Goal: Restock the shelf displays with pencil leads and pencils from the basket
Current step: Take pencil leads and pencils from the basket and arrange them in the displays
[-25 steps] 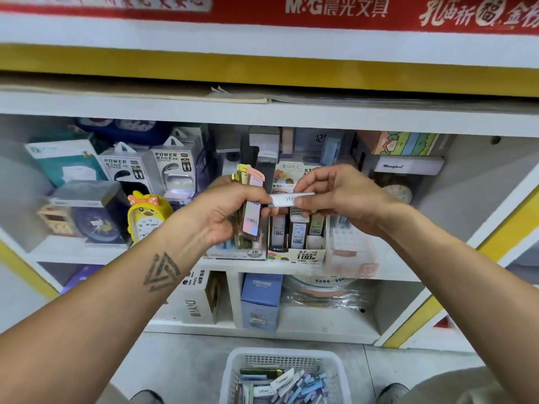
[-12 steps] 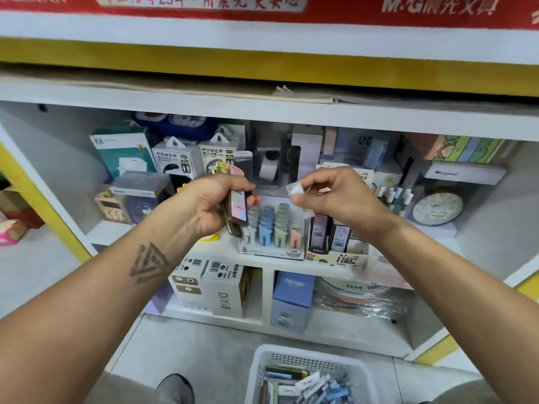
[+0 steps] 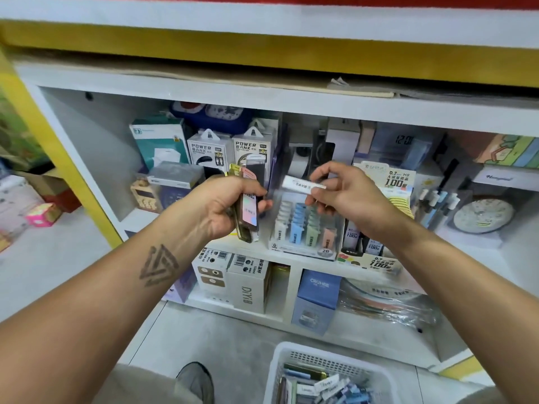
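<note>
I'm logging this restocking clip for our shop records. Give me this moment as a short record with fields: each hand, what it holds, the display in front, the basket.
left hand: left hand grips a bundle of lead packs, held upright
right hand: right hand pinches a single white lead case, lying roughly level
display: clear 2B lead display on the shelf, below the right hand, with white, blue, green and pink cases
neighbour display: 0.7 HB lead box to its right
basket: white basket on the floor, with stock inside
</note>
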`<state>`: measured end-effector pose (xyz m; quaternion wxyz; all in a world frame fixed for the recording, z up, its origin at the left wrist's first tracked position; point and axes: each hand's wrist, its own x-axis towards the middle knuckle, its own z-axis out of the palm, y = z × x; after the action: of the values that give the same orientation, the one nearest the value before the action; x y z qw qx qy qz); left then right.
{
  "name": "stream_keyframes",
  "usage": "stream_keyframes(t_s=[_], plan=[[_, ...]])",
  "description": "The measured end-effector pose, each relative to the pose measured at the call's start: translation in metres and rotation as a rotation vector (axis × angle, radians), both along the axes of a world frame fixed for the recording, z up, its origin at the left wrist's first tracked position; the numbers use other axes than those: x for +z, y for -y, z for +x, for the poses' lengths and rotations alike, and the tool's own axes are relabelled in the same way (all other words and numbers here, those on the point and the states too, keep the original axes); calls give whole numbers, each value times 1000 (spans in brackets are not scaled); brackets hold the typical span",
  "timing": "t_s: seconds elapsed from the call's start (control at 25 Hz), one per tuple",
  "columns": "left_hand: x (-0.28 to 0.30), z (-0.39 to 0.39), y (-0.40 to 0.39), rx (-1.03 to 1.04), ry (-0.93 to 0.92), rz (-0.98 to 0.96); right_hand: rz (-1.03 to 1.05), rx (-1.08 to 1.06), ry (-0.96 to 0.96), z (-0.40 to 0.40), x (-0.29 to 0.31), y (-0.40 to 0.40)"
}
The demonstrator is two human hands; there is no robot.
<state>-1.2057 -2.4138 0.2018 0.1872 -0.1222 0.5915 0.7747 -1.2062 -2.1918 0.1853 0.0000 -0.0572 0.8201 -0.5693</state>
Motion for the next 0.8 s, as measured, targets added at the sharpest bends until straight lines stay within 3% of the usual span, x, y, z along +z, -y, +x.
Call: stream_keyframes(t_s=[0.2,0.32,0.48,0.8], plan=[[-1,0,6,4,0,13,-40,-126,-52,-19,-11,11],[-4,-2,8,16,-3,17,279,-223,-217,-33,-20,16],[-8,-4,11,7,5,21,681,-168,-418,-41,-33,24],[-12,-8,20,15,15,-18,781,-222,-466,-52,-30,27]])
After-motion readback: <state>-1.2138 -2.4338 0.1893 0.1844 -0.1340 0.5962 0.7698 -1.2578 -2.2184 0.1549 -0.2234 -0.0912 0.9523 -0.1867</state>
